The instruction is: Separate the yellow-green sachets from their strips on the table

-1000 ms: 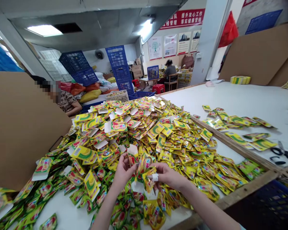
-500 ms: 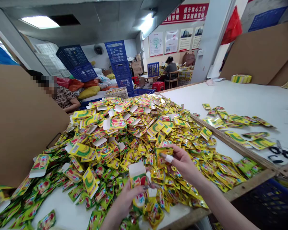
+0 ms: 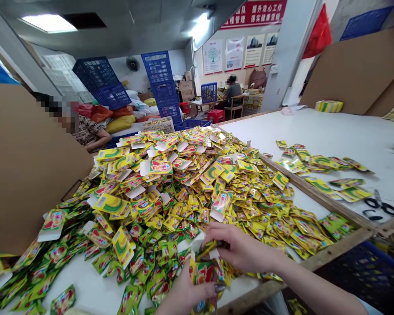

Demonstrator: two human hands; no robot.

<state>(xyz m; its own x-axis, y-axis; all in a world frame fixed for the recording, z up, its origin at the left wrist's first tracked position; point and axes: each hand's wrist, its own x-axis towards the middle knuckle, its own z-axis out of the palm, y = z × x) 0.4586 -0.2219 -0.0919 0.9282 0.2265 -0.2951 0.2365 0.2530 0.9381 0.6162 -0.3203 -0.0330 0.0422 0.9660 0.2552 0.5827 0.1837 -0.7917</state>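
Note:
Low in the view, near the table's front edge, my left hand [image 3: 187, 291] is closed around a small printed carton box [image 3: 201, 272] with its flap end up. My right hand [image 3: 241, 248], tape around one finger, pinches a yellow sachet [image 3: 206, 250] at the carton's open top. How far the sachet sits inside is hidden by my fingers. Green sachets [image 3: 159, 262] lie to the left of my hands, and yellow sachets [image 3: 252, 214] spread to the right. Behind them rises a heap of small cartons [image 3: 160, 167], many with white flaps raised.
A wooden rail [image 3: 305, 188] divides the table; beyond it lie scattered packs [image 3: 321, 162] and black scissors [image 3: 381, 204]. A cardboard panel [image 3: 29, 170] stands at left, with a seated person [image 3: 90, 131] behind. Blue crates [image 3: 160, 87] are stacked at the back.
The left hand has moved down and toward me with the carton. My right hand swung right with a yellow sachet, then came back down to the carton's top. A carton now lies on the yellow sachets.

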